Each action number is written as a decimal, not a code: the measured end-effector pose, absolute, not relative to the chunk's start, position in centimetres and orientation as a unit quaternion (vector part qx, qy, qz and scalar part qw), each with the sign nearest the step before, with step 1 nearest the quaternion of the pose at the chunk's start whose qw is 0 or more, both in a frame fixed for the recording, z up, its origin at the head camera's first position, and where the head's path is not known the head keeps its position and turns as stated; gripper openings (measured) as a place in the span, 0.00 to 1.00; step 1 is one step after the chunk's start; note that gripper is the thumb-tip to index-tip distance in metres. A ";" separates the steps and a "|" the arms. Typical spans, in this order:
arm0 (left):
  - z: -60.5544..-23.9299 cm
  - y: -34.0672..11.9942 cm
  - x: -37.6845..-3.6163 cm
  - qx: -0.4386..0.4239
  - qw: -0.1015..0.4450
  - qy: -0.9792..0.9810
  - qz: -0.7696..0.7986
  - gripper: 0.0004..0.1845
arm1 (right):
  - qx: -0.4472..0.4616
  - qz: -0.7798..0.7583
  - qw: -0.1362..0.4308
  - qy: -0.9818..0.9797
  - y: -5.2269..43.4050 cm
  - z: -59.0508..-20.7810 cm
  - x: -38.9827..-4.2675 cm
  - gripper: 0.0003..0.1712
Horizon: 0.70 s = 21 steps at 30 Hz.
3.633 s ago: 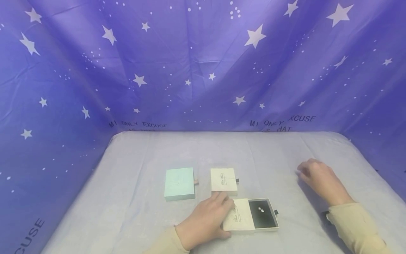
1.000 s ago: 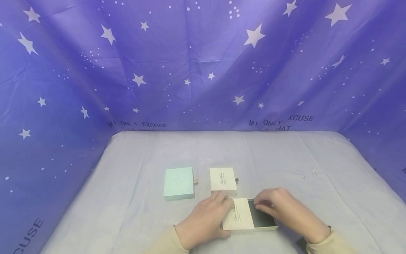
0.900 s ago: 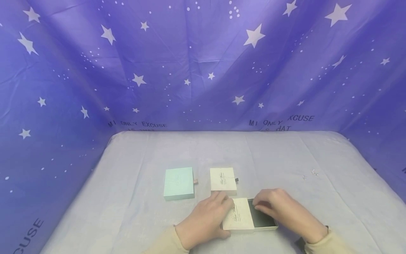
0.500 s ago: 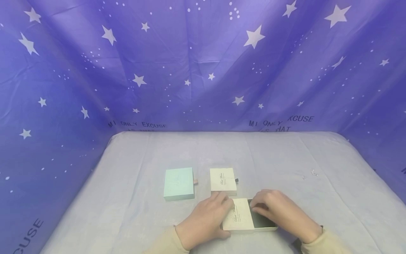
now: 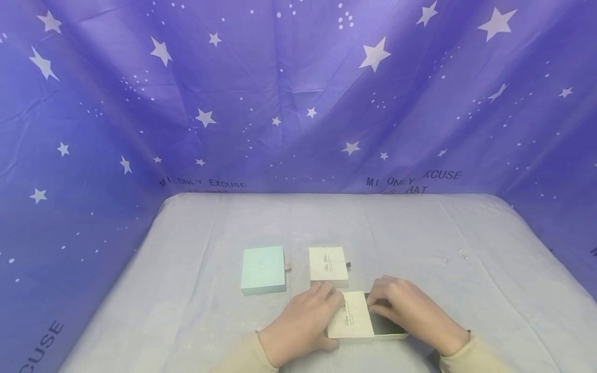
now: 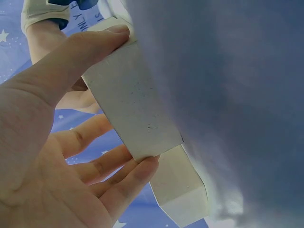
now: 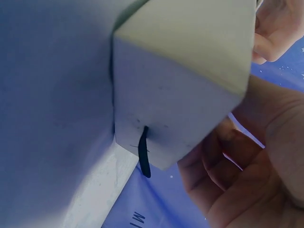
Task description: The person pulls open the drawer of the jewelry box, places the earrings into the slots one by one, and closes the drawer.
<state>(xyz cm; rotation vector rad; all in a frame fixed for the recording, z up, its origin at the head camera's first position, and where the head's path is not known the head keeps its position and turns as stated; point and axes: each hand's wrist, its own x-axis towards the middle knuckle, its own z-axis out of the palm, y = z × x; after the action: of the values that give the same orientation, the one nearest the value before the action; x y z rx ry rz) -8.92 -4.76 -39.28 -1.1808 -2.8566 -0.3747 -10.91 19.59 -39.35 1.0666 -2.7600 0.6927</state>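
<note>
A cream cardboard jewelry box (image 5: 356, 321) lies in front, its drawer pulled out to the right, with a dark pad (image 5: 386, 325) inside. My left hand (image 5: 298, 324) grips the sleeve, thumb on the near side and fingers at the far side. The box's side wall (image 6: 130, 99) fills the middle of the left wrist view. My right hand (image 5: 406, 311) reaches over the drawer, thumb and fingers brought together at the pad by the sleeve's edge. I cannot tell what these fingertips hold. A black ribbon tab (image 7: 144, 152) hangs from the drawer front (image 7: 171, 104).
Behind the open box sits a second cream box (image 5: 326, 265) with a black tab. Left of that is a mint-green box (image 5: 263, 270) with a pinkish tab. Tiny silvery jewelry pieces (image 5: 462, 254) lie at the right on the pale cloth (image 5: 224, 223). A starry purple curtain (image 5: 298, 77) hangs behind.
My right hand has come from the jewelry at the right to the drawer, covering the small shiny piece seen on the pad earlier. Lately it has shifted slightly left. My left hand stays put.
</note>
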 end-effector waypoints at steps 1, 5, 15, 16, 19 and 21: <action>-39.3 -4.8 -8.9 -0.379 0.015 -0.917 -0.120 0.30 | 0.351 0.229 0.050 -0.907 19.6 -39.4 -11.0 0.12; -39.3 -4.8 -8.9 -0.382 0.017 -0.916 -0.120 0.30 | 0.355 0.232 0.041 -0.905 19.5 -39.4 -11.1 0.12; -39.3 -4.8 -8.9 -0.381 0.015 -0.916 -0.124 0.30 | 0.365 0.234 0.031 -0.901 19.6 -39.2 -11.1 0.13; -39.3 -4.8 -9.0 -0.381 0.014 -0.916 -0.124 0.30 | 0.358 0.234 0.027 -0.904 19.6 -39.2 -11.1 0.12; -39.4 -4.8 -9.0 -0.379 0.013 -0.917 -0.124 0.30 | 0.344 0.230 0.023 -0.910 19.5 -39.3 -11.1 0.10; -39.4 -4.8 -9.0 -0.379 0.013 -0.917 -0.123 0.30 | 0.341 0.227 0.021 -0.912 19.5 -39.2 -11.1 0.10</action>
<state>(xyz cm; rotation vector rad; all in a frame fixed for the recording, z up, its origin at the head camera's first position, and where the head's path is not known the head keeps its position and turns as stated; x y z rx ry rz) -8.97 -4.79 -39.41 -1.1798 -2.8585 -0.3842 -11.11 19.46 -39.23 1.0584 -2.8268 0.7032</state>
